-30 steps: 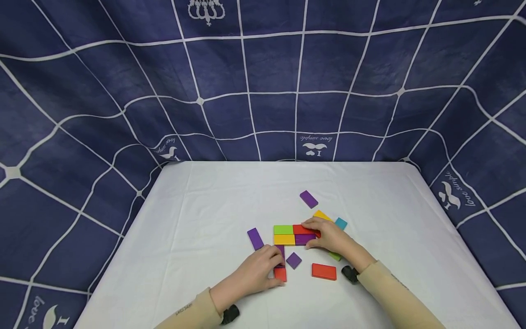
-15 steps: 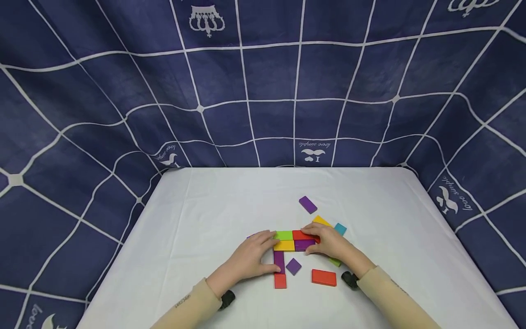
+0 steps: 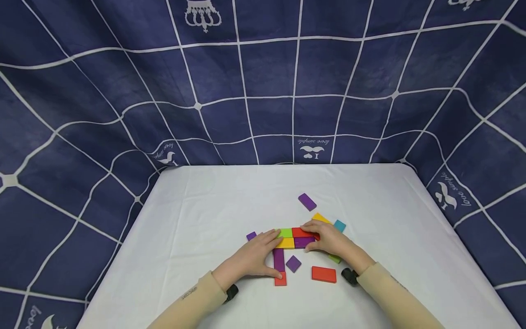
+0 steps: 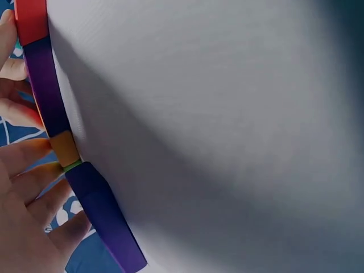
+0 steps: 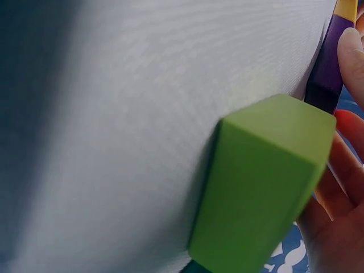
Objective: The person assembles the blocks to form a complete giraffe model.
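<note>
1. Bench [image 3: 218, 196], white-covered, fills lower centre; blue curtain [image 3: 269, 116], white-lined, behind.
2. Left hand [image 3: 251, 257], lower centre: fingers extended and spread, gripping nothing. Fingertips rest at the left ends of the lime block [image 3: 286, 233] and the yellow block [image 3: 286, 243]; thumb touches the end red block [image 3: 281, 280].
3. Right hand [image 3: 330, 239], right of centre: fingers bent, thumb and forefinger pinching the upper red block [image 3: 301, 232] and mid purple block [image 3: 303, 243] across their outer edges.
4. Those four pieces lie as two tight rows at lower centre: lime and red above, yellow and purple below.
5. Lower purple block [image 3: 278, 260] runs down from beneath the yellow; end red block just below it, nearly in line.
6. Small purple square [image 3: 293, 264], turned cornerwise, sits just right of the strip; loose red block [image 3: 323, 274] farther right.
7. Above the right hand: far yellow block [image 3: 321, 218], blue block [image 3: 339, 226]; far purple block [image 3: 307, 202] higher up, apart.
8. Left purple block [image 3: 251, 236] partly hidden by left hand. Green block [image 5: 264, 182] looms large in the right-wrist view, beside the right hand.
</note>
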`<state>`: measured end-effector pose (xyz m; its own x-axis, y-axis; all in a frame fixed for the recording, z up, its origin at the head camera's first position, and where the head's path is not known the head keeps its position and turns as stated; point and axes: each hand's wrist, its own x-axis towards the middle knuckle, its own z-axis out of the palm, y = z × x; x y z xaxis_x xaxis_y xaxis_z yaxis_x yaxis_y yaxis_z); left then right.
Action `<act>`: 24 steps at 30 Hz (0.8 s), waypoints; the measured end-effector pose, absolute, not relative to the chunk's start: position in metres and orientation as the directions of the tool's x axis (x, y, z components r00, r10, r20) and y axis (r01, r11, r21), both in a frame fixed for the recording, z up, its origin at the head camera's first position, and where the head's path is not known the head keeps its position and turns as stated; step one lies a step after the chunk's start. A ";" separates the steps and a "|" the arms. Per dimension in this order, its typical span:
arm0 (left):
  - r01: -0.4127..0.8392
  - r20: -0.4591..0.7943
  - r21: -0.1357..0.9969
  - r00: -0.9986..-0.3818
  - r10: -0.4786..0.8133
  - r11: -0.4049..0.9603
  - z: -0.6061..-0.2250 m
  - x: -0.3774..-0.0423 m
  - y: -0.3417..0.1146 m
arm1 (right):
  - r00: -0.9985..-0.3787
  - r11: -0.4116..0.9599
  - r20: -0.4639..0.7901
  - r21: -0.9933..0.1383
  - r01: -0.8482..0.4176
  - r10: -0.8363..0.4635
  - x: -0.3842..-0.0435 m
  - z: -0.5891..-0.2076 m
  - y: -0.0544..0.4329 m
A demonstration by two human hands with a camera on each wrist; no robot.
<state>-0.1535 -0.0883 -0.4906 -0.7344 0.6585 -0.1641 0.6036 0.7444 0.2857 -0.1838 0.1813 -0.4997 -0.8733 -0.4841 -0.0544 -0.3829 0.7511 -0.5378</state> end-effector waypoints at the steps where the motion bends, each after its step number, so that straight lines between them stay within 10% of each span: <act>1: 0.602 -0.167 0.285 -0.735 0.657 0.746 -0.490 -0.154 -0.088 | -0.874 0.751 -0.058 -0.541 -0.378 -0.482 -0.184 -0.499 0.181; 24: 0.591 -0.193 0.272 -0.739 0.645 0.759 -0.492 -0.155 -0.085 | -0.870 0.735 -0.056 -0.563 -0.378 -0.491 -0.183 -0.491 0.183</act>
<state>-0.1548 -0.0849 -0.4919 -0.7394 0.6451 -0.1926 0.5914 0.7591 0.2720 -0.1826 0.1828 -0.4915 -0.8695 -0.4907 -0.0561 -0.3783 0.7349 -0.5629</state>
